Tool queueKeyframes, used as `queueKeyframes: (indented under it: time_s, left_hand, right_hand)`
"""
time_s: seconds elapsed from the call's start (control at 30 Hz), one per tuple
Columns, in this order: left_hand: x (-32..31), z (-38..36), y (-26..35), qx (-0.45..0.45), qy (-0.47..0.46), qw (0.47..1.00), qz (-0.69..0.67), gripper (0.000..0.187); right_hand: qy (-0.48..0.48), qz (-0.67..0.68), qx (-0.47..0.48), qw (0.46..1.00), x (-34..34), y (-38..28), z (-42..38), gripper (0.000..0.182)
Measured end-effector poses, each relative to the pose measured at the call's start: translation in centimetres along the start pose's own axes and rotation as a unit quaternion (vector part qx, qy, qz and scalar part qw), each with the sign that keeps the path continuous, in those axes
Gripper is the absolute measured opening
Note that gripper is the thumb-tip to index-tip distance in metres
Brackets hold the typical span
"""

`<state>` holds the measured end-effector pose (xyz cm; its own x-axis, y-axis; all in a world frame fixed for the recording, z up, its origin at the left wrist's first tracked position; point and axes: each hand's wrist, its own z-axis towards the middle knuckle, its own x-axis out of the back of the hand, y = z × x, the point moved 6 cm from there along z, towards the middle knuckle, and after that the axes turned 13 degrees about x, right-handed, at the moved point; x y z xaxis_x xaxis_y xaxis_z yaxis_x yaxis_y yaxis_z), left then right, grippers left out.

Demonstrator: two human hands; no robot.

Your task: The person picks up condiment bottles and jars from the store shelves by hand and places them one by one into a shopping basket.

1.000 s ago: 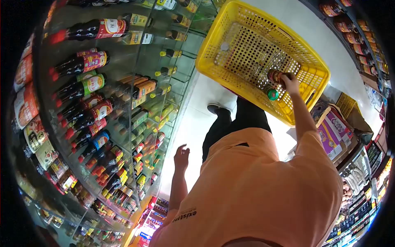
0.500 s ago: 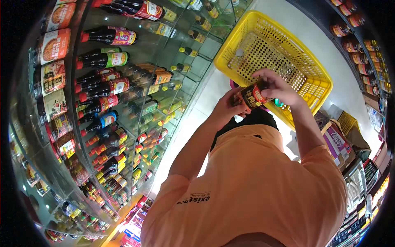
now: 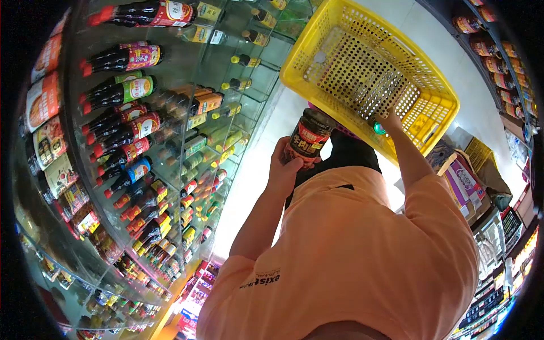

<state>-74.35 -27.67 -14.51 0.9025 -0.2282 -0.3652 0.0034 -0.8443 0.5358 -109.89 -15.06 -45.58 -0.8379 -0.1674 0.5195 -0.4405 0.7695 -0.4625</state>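
Observation:
A dark-lidded jar (image 3: 309, 137) with a black and red label is held upright in my left hand (image 3: 287, 161), whose fingers wrap round its lower part. The yellow perforated basket (image 3: 320, 107) lies beyond the jar. My right hand (image 3: 389, 122) is at the basket's near side, beside a small green round thing (image 3: 379, 128). Its fingers are largely hidden, so whether it grips anything does not show.
Glass shelves on the left hold several sauce bottles (image 3: 136, 89) and packets (image 3: 44, 101). Jars (image 3: 486, 47) line a rack at the upper right. Cardboard boxes (image 3: 466, 184) stand right of the basket.
My right hand has let go of the jar and moved down to the basket's near side. My left hand now holds the jar alone, turned more upright. The basket and shelves appear shifted left.

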Motion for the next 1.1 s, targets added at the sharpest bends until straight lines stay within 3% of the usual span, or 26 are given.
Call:
queueKeyframes:
  time_s: [0.1,0.17,0.23,0.3,0.37,0.43,0.5,0.53,0.67,0.7,0.77,0.8,0.83,0.9,1.1]
  left_hand:
    - [0.6,-0.4,-0.6,0.006,0.011,1.0,-0.011,0.084]
    - [1.0,-0.8,-1.1,0.003,0.02,1.0,-0.02,0.083]
    - [1.4,-0.8,-1.5,-0.001,0.028,0.999,-0.028,0.083]
    - [2.0,-1.2,-1.8,-0.003,0.04,0.999,-0.035,0.079]
    - [2.3,-1.7,-1.8,-0.016,0.046,0.998,-0.043,0.076]
    - [2.6,-2.3,-1.6,-0.037,0.051,0.996,-0.055,0.072]
    - [3.2,-3.1,-1.5,-0.024,0.043,0.998,-0.035,0.067]
    - [3.2,-3.6,-1.3,-0.035,0.044,0.998,-0.039,0.067]
    - [3.6,-5.6,-0.5,-0.076,0.054,0.992,-0.087,0.063]
    - [3.7,-6.1,-0.3,-0.079,0.053,0.99,-0.102,0.061]
    - [4.1,-7.2,-0.1,-0.11,0.031,0.987,-0.117,0.061]
    - [4.3,-7.8,0.0,-0.126,0.013,0.984,-0.128,0.062]
    - [4.5,-8.5,0.3,-0.138,0.013,0.982,-0.131,0.062]
    - [4.8,-9.7,0.7,-0.158,-0.018,0.978,-0.137,0.064]
    - [6.4,-13.1,1.3,-0.211,-0.046,0.96,-0.177,0.063]
  right_hand:
    - [0.037,-0.03,0.014,0.999,-3.6,3.0,1.2,0.094]
    - [0.01,-0.022,0.005,1.0,-5.8,4.7,3.2,0.098]
    - [-0.014,-0.01,-0.078,0.997,-6.6,5.4,3.6,0.098]
    - [0.029,-0.017,-0.039,0.999,-6.3,4.8,3.0,0.093]
    - [0.103,0.017,0.101,0.989,-4.0,2.7,2.5,0.087]
    - [0.08,0.077,0.098,0.989,1.6,-4.3,-2.4,0.081]
    - [-0.016,0.036,0.074,0.997,2.9,-4.8,-2.5,0.079]
    - [0.02,0.019,0.17,0.985,4.2,-5.9,-2.5,0.073]
    - [-0.032,0.141,0.321,0.936,10.6,-13.2,-7.1,0.056]
    - [-0.028,0.134,0.333,0.933,12.6,-15.5,-8.5,0.056]
    - [-0.074,0.278,0.325,0.901,15.0,-20.2,-11.9,0.06]
    - [-0.05,0.263,0.377,0.887,16.1,-21.4,-12.5,0.064]
    - [-0.051,0.258,0.388,0.883,16.7,-23.9,-14.2,0.064]
    - [-0.049,0.367,0.45,0.812,18.3,-29.3,-18.2,0.067]
    - [-0.065,0.452,0.475,0.752,14.2,-37.5,-22.5,0.069]
